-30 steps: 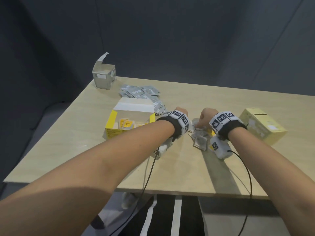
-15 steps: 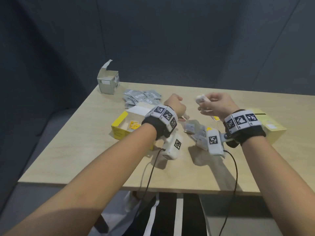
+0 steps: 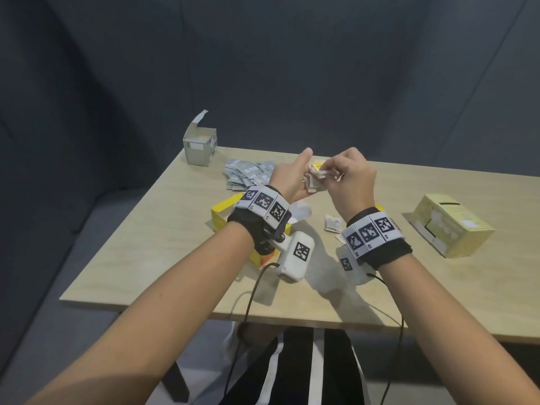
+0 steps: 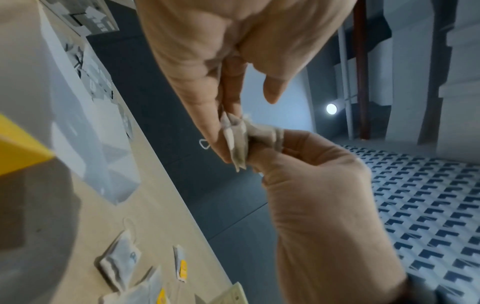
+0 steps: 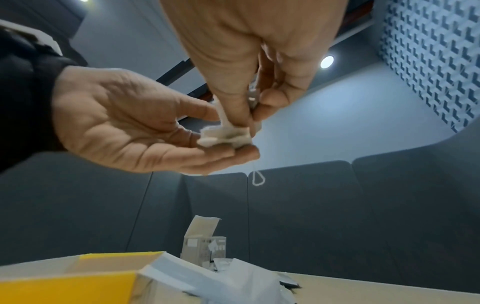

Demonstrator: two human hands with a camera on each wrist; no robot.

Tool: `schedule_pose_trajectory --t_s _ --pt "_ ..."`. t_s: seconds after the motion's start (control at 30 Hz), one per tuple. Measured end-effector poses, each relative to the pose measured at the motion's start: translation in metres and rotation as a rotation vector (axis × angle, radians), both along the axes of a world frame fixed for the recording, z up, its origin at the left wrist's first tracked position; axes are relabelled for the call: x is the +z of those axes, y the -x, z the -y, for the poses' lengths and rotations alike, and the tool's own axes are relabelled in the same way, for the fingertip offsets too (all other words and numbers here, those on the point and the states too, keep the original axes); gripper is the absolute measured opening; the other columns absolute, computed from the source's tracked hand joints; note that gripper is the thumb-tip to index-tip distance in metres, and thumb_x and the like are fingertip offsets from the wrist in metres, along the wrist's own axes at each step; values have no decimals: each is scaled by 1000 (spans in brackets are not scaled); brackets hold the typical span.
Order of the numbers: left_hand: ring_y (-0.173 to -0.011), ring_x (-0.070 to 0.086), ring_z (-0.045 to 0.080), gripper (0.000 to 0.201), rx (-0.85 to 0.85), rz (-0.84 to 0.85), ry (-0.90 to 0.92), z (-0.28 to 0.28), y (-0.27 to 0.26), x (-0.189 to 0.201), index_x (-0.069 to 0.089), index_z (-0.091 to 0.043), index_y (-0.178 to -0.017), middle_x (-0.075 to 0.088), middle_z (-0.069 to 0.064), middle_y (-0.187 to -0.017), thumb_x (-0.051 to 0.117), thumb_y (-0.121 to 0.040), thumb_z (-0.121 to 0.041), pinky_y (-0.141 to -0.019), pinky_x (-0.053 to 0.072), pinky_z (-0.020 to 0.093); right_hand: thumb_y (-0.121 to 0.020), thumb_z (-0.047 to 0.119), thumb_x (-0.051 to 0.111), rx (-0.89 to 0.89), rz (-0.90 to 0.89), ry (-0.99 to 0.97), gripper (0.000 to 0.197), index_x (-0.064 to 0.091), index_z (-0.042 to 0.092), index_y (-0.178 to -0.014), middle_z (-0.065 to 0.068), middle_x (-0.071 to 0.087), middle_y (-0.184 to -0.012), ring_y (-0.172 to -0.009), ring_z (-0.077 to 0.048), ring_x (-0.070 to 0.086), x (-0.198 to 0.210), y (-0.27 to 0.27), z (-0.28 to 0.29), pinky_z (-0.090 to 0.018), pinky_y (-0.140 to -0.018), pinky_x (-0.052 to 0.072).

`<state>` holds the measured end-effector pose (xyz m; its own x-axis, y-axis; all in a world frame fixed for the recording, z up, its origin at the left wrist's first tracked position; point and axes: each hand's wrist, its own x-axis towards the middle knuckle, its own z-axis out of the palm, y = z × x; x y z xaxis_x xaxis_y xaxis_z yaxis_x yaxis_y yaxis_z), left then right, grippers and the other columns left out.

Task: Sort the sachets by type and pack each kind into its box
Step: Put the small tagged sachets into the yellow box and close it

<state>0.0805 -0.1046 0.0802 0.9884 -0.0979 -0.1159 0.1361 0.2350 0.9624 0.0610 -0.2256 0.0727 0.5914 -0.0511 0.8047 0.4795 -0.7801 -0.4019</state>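
Note:
Both hands are raised above the table and meet on a small crumpled bunch of tea bags (image 3: 317, 181). My left hand (image 3: 302, 176) cups the bunch (image 5: 226, 136) from below on its fingers, thumb close beside it. From above, my right hand (image 3: 336, 175) pinches the bunch (image 4: 237, 142) between thumb and fingers. A string loop (image 5: 257, 181) dangles under it. The open yellow box (image 3: 222, 210) lies below my left wrist, mostly hidden. More tea bags (image 4: 120, 261) lie on the table, one (image 3: 332, 223) near my right wrist.
A small grey box (image 3: 200, 146) with its flap up stands at the far left corner, a pile of grey sachets (image 3: 248, 173) beside it. A pale yellow box (image 3: 447, 226) lies at the right. Cables hang from both wrists over the table's near edge (image 3: 292, 317).
Both hands lifted off the table and came together in the air; the right one carried tea bags up to the left. The camera view tilted down somewhat.

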Motion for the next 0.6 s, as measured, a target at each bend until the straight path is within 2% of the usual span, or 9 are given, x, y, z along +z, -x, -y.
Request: schedule_pose_trajectory --t_s 0.1,0.17,0.23,0.3,0.37,0.43,0.47,0.5,0.6 --pt "-85 68 29 19 46 64 -77 -8 -5 -2 66 -2 -78 65 16 -83 67 -84 -19 -83 58 43 -68 -4 73 90 -93 66 17 76 7 -79 -9 62 -76 -65 -15 51 -4 -2 -2 0 -63 34" --pt "-89 68 31 11 70 102 -163 -13 -11 -5 70 -8 -72 69 18 -87 70 -79 -16 -87 56 46 -74 5 71 127 -185 86 16 76 12 -88 -5 65 -83 -69 -13 57 -3 2 -2 -2 -64 36" --pt "-80 66 29 12 86 131 -242 -17 -17 -9 70 -15 -64 68 11 -75 69 -75 -21 -89 54 47 -79 20 70 117 -277 6 14 74 17 -92 3 66 -89 -72 -8 61 -1 6 -2 -11 -67 45" --pt "-76 64 24 10 105 163 -283 -21 -19 -8 70 -18 -64 64 1 -68 69 -74 -22 -87 55 41 -82 31 68 89 -377 -134 19 70 18 -95 7 65 -92 -75 -4 63 0 5 -2 -18 -70 50" --pt "-81 65 22 6 110 197 -312 -23 -18 -3 71 -23 -80 68 1 -81 70 -75 -20 -79 57 35 -85 34 65 86 -466 -280 21 64 16 -98 3 66 -94 -80 -11 66 0 0 -4 -27 -72 55" --pt "-87 64 19 34 100 210 -370 -25 -20 -2 62 -22 -110 67 4 -99 72 -77 -19 -78 55 31 -87 27 64 110 -543 -423 21 59 13 -101 -7 67 -97 -80 -20 69 4 -4 -7 -35 -68 58" --pt "-91 63 18 46 99 207 -392 -27 -21 -1 57 -21 -120 65 4 -103 73 -77 -20 -82 53 32 -87 23 64 125 -592 -483 22 57 11 -104 -11 67 -98 -78 -22 70 7 -5 -9 -34 -66 58" --pt "-90 62 17 48 89 209 -405 -30 -22 1 56 -19 -121 66 3 -102 73 -77 -19 -84 52 31 -86 20 65 138 -650 -528 24 56 9 -106 -12 67 -97 -76 -22 70 9 -7 -11 -33 -64 58" --pt "-76 64 13 20 59 274 -435 -43 -25 10 68 -23 -93 69 -2 -82 71 -77 -11 -77 53 29 -84 13 65 127 -805 -508 18 54 10 -99 -13 65 -92 -71 -21 67 7 -5 -19 -33 -66 56"
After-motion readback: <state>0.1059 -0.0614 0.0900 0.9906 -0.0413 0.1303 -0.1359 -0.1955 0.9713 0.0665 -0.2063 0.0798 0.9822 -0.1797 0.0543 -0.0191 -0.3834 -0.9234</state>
